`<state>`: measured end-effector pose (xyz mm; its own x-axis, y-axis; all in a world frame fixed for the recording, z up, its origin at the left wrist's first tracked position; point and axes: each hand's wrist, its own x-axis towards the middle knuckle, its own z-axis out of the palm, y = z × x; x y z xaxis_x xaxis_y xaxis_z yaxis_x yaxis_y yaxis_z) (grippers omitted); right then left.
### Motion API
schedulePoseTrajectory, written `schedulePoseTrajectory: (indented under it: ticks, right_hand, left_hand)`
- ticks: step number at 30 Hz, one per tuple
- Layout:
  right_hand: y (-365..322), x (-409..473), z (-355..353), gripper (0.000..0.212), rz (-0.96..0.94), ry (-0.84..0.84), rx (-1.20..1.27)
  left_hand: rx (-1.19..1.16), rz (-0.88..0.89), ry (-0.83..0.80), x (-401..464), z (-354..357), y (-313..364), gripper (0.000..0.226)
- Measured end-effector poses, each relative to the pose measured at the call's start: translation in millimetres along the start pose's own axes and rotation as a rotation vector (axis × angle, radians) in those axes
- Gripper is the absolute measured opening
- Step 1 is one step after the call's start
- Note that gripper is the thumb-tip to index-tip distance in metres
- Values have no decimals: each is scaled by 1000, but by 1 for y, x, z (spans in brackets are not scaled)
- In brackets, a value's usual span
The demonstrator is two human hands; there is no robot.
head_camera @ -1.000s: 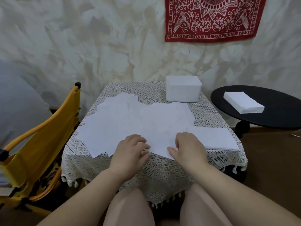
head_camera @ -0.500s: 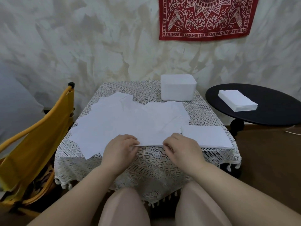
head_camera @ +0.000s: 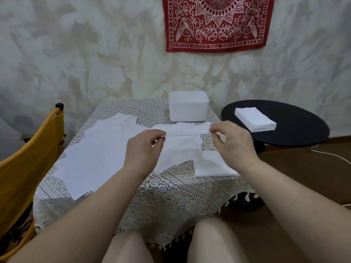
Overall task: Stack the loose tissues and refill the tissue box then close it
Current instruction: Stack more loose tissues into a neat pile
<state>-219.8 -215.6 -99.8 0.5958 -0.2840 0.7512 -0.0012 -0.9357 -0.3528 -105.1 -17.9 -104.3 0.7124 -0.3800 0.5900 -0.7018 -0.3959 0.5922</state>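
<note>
Both my hands are raised over the table w/ one tissue stretched between them. My left hand pinches its left corner btwn thumb and forefinger, other fingers loosely curled. My right hand pinches the right corner the same way. The sheet is held nearly flat, its near edge a thin line, clear of the surface.

Loose tissues lie spread and overlapping across the lace tablecloth, mostly left and centre. A squared tissue stack sits on the cloth near the right edge, partly under my right hand. The tissue box, white, stands at the far side of the table, beyond the held sheet; can't tell lid state.

A second tissue pile rests on the black round table to the right. Yellow chair at left. Red wall hanging above.
</note>
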Motion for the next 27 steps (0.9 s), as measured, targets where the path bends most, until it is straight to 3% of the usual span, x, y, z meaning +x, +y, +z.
schedulePoseTrajectory:
  ticks: [4,11,27]
  right_hand:
    - [36,-7,-27,14,24,18,-71]
    - [70,-65,-31,12,144,-290,-107]
    - [74,-80,-30,10,131,-276,-69]
  left_hand:
    - [-45,80,-59,2,42,22,16]
    - [177,111,-384,-33,77,12,21]
    - [165,32,-372,-54,78,12,33]
